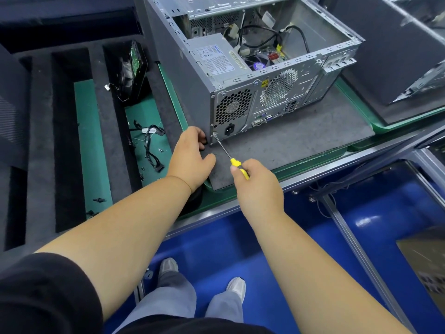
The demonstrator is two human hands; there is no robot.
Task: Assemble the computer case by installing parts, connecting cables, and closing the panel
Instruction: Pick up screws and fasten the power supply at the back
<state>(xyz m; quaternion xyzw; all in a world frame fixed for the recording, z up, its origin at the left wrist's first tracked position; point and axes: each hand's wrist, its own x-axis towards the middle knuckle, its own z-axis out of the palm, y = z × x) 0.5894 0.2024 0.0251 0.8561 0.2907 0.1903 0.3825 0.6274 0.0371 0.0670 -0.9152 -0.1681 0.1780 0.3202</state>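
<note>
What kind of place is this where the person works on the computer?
Probably a computer assembly or repair line in a workshop. An open computer case lies on a grey mat, the right hand drives a screwdriver into its rear, and a foam tray holds loose cables.

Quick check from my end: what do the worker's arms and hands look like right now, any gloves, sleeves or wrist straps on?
No gloves: both the left hand and the right hand are bare, with no rings, watch or wrist strap visible. Both forearms are uncovered. A black sleeve shows on the left upper arm, ending above the elbow; the right arm's sleeve is out of view.
</note>
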